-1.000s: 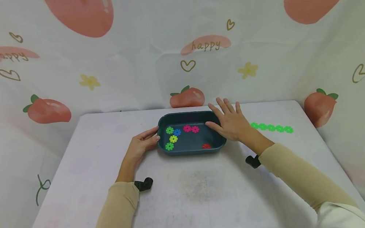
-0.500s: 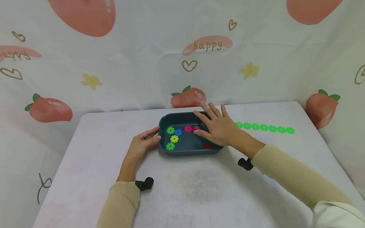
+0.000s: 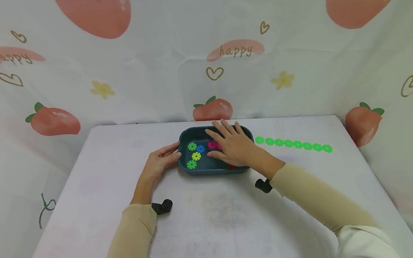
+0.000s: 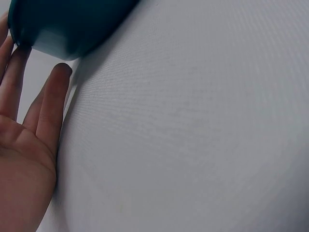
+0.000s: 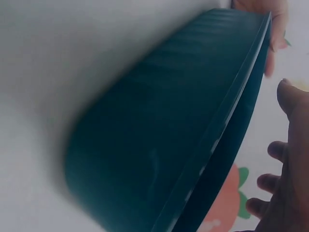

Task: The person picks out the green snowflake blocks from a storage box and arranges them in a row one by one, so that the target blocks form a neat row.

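Observation:
A dark teal oblong basin sits on the table near its back edge. Inside lie loose snowflake discs: green discs, a yellow disc, a blue disc and a pink disc. My left hand touches the basin's left end with fairly straight fingers. Over the right half of the basin, my right hand hovers palm down, fingers spread, nothing held. It partly covers another pink disc and a red disc. The basin's outer wall fills the right wrist view.
To the right of the basin, a row of bright green snowflake discs stretches across the white table. A white cloth printed with fruit hangs behind the table's back edge.
My right hand has moved left, from the basin's right end to above its inside. More of the green row now shows. My left hand stays at the basin's left end.

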Motion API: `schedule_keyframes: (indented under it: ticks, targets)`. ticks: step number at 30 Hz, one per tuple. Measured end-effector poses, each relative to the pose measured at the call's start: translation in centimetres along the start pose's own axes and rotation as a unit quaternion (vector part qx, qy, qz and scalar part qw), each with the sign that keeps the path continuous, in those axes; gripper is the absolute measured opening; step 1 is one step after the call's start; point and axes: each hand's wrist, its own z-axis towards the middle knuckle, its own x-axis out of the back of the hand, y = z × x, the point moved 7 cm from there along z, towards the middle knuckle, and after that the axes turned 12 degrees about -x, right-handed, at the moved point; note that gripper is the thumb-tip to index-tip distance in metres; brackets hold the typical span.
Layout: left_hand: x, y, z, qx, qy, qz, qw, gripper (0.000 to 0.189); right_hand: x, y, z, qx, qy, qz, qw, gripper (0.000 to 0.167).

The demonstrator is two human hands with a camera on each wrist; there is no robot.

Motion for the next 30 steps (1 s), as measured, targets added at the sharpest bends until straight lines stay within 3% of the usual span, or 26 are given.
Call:
schedule_keyframes:
  ticks: [8, 18, 25, 30]
  targets:
    - [-0.2, 0.0, -0.2, 0.009, -0.003, 0.003, 1.0, 0.059, -1.1, -1.8, 0.8, 0.009, -0.029, 0.021, 0.9993, 0.077]
    - [-0.2, 0.1, 0.0, 0.001, -0.01, 0.004, 0.9999, 0.058, -2.4, -3.5, 2.0, 0.028, -0.054, 0.083, 0.9947, 0.065]
    - [0.1, 0.1, -0.2, 0.005, -0.014, 0.006, 0.9999, 0.058, -2.9, -5.1, 3.0, 0.028, -0.086, 0.152, 0.9843, 0.047]
    - [0.1, 0.2, -0.2, 0.001, -0.013, 0.005, 0.9999, 0.057, -3.3, -6.2, 3.4, 0.04, -0.117, 0.164, 0.9787, 0.042]
